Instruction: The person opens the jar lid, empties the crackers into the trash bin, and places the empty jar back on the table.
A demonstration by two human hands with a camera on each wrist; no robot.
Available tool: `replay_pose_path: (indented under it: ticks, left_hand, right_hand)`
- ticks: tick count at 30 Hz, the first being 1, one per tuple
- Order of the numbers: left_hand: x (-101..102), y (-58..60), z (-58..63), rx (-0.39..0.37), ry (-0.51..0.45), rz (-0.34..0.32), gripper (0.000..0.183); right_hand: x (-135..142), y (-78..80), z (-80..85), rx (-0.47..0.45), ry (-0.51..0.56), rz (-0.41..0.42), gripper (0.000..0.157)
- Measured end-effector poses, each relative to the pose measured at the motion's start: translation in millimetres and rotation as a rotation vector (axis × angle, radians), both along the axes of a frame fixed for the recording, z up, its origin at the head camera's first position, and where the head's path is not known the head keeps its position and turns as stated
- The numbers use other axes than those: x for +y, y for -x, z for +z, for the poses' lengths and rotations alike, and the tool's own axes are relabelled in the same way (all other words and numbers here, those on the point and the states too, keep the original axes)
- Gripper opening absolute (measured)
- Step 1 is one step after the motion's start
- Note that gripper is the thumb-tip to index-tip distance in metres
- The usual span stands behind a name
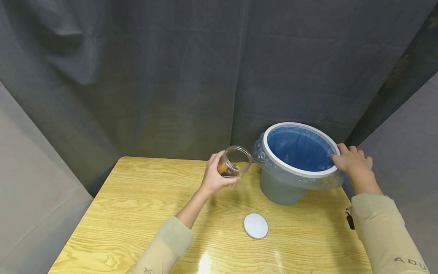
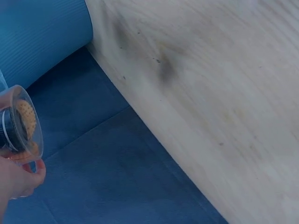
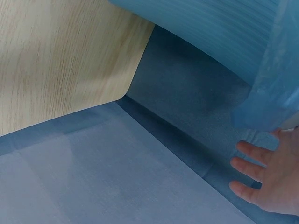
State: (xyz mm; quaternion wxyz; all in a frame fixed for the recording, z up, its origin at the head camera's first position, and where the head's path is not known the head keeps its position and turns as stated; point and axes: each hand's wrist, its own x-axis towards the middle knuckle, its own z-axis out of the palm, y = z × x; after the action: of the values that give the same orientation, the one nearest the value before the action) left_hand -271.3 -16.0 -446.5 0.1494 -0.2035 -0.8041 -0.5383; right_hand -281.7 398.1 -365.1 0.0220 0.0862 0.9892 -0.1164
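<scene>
My left hand (image 1: 211, 178) grips a clear plastic jar (image 1: 243, 167), tilted with its open mouth towards the bin. Inside the jar, the left wrist view shows orange-brown biscuits (image 2: 27, 117) and a dark packet-like piece (image 2: 13, 131). To the right stands a trash bin (image 1: 282, 188), tipped a little, with a white rim ring (image 1: 285, 164) and a blue translucent bag (image 1: 297, 146) lining it. My right hand (image 1: 354, 163) holds the rim's right side, thumb over the inner edge; its other fingers (image 3: 250, 169) spread outside the bin.
A round white lid (image 1: 256, 226) lies on the wooden table (image 1: 137, 213), in front of the bin. Grey curtain (image 1: 171, 95) hangs behind the table. Extra bag film (image 1: 328, 182) droops around the bin's outside. A small black object (image 1: 350, 220) shows beside the right sleeve.
</scene>
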Motion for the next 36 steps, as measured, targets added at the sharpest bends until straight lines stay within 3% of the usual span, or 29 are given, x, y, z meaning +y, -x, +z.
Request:
replay_pose_path:
  ticks: [10, 21, 36]
  left_hand:
    - [12, 4.7, 14.7, 0.047, 0.073, 0.044, 0.088]
    - [24, 11.5, 29.2, 0.090, 0.137, 0.049, 0.085]
    - [35, 20.9, 52.9, 0.083, 0.222, 0.101, 0.085]
  right_hand:
    - [-2, -1.8, 1.9, -0.003, -0.006, 0.008, 0.066]
    - [-1, -1.9, 1.0, 0.001, -0.006, 0.010, 0.066]
    - [-2, -2.0, 1.6, 0.006, -0.003, 0.009, 0.066]
